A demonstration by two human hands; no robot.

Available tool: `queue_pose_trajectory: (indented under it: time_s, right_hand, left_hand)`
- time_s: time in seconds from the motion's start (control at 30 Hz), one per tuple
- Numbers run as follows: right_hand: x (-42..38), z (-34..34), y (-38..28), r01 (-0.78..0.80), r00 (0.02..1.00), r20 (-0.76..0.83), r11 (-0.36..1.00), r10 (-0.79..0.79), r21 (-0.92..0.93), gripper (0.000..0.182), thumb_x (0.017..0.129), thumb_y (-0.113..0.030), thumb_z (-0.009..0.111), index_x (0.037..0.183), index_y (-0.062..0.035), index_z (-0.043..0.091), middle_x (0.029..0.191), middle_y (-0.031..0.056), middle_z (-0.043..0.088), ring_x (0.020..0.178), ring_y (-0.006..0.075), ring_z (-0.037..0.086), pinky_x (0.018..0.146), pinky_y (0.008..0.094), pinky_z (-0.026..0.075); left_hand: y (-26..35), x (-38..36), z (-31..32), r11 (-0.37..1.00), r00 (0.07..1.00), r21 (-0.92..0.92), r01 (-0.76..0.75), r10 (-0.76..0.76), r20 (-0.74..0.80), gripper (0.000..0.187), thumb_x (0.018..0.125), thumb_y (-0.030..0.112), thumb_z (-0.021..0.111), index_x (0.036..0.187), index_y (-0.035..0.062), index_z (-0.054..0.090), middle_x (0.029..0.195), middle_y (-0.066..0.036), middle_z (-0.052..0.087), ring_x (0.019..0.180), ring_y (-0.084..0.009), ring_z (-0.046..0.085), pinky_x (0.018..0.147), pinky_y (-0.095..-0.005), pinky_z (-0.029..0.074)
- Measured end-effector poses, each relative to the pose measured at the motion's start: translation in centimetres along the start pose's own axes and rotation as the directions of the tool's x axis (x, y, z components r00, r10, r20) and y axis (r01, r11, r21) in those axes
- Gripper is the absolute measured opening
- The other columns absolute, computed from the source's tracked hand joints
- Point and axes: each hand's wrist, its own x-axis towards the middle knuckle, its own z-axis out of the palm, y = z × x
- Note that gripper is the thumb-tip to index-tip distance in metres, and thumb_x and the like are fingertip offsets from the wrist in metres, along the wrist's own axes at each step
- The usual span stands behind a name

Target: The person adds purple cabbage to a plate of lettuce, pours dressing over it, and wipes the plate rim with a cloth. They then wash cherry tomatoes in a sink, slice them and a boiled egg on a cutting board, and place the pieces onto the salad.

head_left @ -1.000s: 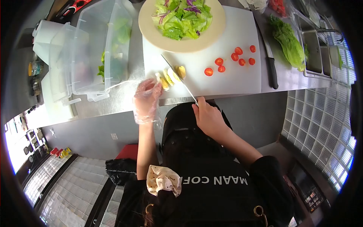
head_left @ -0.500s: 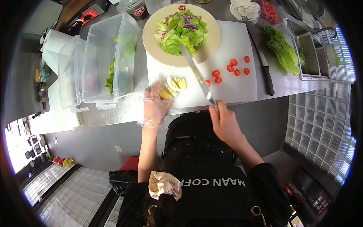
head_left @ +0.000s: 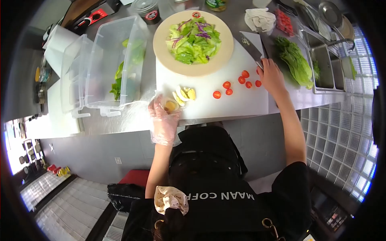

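Note:
My left hand (head_left: pixel 164 120), in a clear plastic glove, curls around a piece of boiled egg (head_left: pixel 171 106) at the cutting board's front left edge. Cut egg wedges (head_left: pixel 187 94) lie just beyond its fingers on the white cutting board (head_left: pixel 201 106). My bare right hand (head_left: pixel 273 76) grips a knife (head_left: pixel 250 47) by its handle near the board's right edge, the blade pointing away and left with bits stuck on it. Halved cherry tomatoes (head_left: pixel 226 85) lie left of that hand. A beige plate (head_left: pixel 161 52) of lettuce and purple cabbage (head_left: pixel 197 40) rests at the board's back.
A clear plastic bin (head_left: pixel 104 76) with leaves stands left. To the right are a lettuce head (head_left: pixel 295 64), a white cloth (head_left: pixel 259 20), a pack of tomatoes (head_left: pixel 284 22) and the sink (head_left: pixel 325 66). A lidded cup (head_left: pixel 146 11) stands behind the plate.
My right hand has swung the knife from over the plate and board to the right edge of the board. My left hand has shifted slightly, staying beside the egg pieces.

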Motion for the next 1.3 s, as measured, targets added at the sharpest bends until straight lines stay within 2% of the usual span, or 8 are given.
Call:
queue_pose_trajectory:
  time_s: [0.23,0.53,0.6,0.63,0.7,1.03,1.23,1.3]
  right_hand:
    - [5.0,1.3,1.4,0.143,0.984,0.088,0.983,-0.154,0.117,0.037,0.085,-0.016,0.057,0.118,-0.0046,0.047,0.109,0.0160,0.053,0.101,0.0352,0.053,0.086,0.0409,0.045]
    - [6.1,0.5,1.6,0.231,0.967,0.062,0.953,-0.247,0.194,0.038,0.085,-0.015,0.056,0.120,-0.0035,0.048,0.111,0.0166,0.053,0.103,0.0356,0.051,0.089,0.0421,0.042]
    - [6.3,-0.1,1.8,0.254,0.963,0.038,0.945,-0.267,0.209,0.037,0.085,-0.015,0.056,0.120,-0.0036,0.048,0.112,0.0164,0.053,0.103,0.0355,0.051,0.090,0.0424,0.042]
    - [6.5,-0.6,1.7,0.237,0.970,0.005,0.949,-0.243,0.209,0.036,0.086,-0.015,0.055,0.119,-0.0037,0.048,0.111,0.0162,0.054,0.103,0.0353,0.050,0.090,0.0426,0.041]
    - [7.2,-1.2,1.9,0.222,0.975,-0.060,0.947,-0.214,0.234,0.033,0.086,-0.012,0.055,0.117,-0.0034,0.049,0.109,0.0159,0.055,0.102,0.0352,0.050,0.091,0.0428,0.039]
    - [11.0,-2.5,2.5,0.275,0.959,-0.192,0.854,-0.209,0.442,0.022,0.086,-0.008,0.052,0.107,-0.0013,0.055,0.104,0.0157,0.058,0.098,0.0349,0.053,0.087,0.0428,0.041]
    - [11.5,-2.4,4.1,0.255,0.964,-0.196,0.829,-0.179,0.497,0.020,0.086,-0.007,0.052,0.105,-0.0015,0.056,0.102,0.0154,0.057,0.098,0.0344,0.053,0.086,0.0427,0.041]
    - [11.3,-2.4,4.6,0.250,0.965,-0.194,0.834,-0.175,0.492,0.020,0.086,-0.007,0.052,0.105,-0.0016,0.056,0.102,0.0154,0.057,0.098,0.0343,0.053,0.086,0.0427,0.041]
  left_hand:
    - [-0.4,-2.2,0.6,0.904,0.961,-0.349,0.247,-0.274,-0.029,0.058,0.069,-0.002,0.072,0.121,-0.0012,0.046,0.111,-0.012,0.051,0.078,-0.0171,0.057,0.068,-0.0279,0.050]
    - [3.3,-1.9,0.9,0.573,0.732,-0.626,0.529,-0.681,-0.004,0.045,0.080,-0.001,0.066,0.120,-0.0070,0.046,0.111,-0.016,0.056,0.098,-0.0190,0.058,0.078,-0.0271,0.051]
    - [4.4,-1.7,1.7,0.188,0.569,-0.897,0.399,-0.819,0.082,0.042,0.084,0.001,0.063,0.120,-0.0088,0.045,0.112,-0.019,0.054,0.099,-0.0216,0.058,0.081,-0.0297,0.052]
    - [4.7,-1.7,1.7,0.188,0.550,-0.901,0.390,-0.833,0.064,0.042,0.084,0.001,0.063,0.120,-0.0088,0.045,0.112,-0.019,0.054,0.099,-0.0216,0.058,0.081,-0.0297,0.052]
    - [5.2,-1.3,1.7,-0.102,0.481,-0.956,0.276,-0.846,0.229,0.042,0.086,0.005,0.062,0.121,-0.0092,0.044,0.110,-0.018,0.055,0.097,-0.0215,0.060,0.080,-0.0305,0.054]
    - [4.6,1.4,3.1,0.198,0.400,-0.773,0.602,-0.913,0.078,0.038,0.080,0.009,0.068,0.112,-0.0068,0.055,0.094,-0.012,0.064,0.073,-0.0157,0.063,0.063,-0.0243,0.053]
    - [3.2,1.5,1.8,0.249,0.442,-0.707,0.662,-0.892,0.099,0.038,0.081,0.007,0.066,0.112,-0.0100,0.054,0.096,-0.015,0.064,0.079,-0.0192,0.065,0.070,-0.0259,0.056]
    - [2.7,2.1,1.7,0.429,0.512,-0.527,0.734,-0.859,0.015,0.036,0.077,0.015,0.070,0.104,-0.0056,0.061,0.079,-0.011,0.066,0.065,-0.0130,0.064,0.058,-0.0229,0.052]
